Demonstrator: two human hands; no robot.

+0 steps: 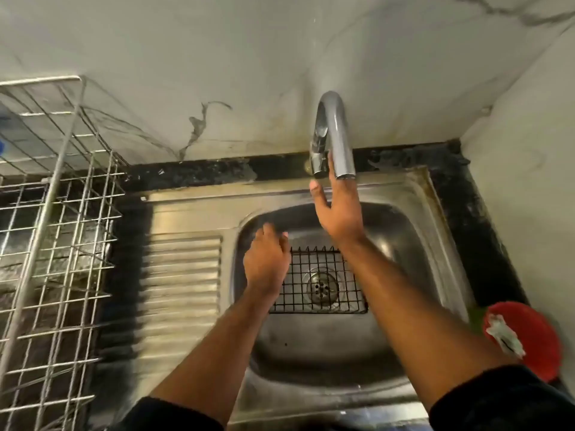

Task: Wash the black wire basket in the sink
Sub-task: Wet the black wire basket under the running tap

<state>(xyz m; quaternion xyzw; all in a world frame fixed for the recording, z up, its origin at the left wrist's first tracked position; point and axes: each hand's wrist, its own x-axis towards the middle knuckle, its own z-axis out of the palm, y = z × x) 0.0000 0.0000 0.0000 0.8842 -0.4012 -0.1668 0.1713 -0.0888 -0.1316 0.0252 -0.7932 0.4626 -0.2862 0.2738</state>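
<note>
- Black wire basket (323, 281) lies flat in the sink (413, 231), centre of frame, right over the drain (322, 287); no water runs yet.
- Right hand (337, 209) reaches up to the tap (331, 135), upper centre, fingers straight and spread; if it touches the lever cannot be told. Risk: opened too hard, the jet hits the mesh and splashes over the rim.
- Left hand (267, 259) is over the basket's left edge, fingers loosely bent, blurred; a real grip cannot be told. If not held, the basket prob. slides w/ the water.
- Wet thin wires are slippery, so a lifted basket may drop and bang on the steel.
- Red lid (525, 334), lower right, sits near the sink edge; the right forearm could knock it.
- Steel rack (59, 244) at left is close to the left elbow.
</note>
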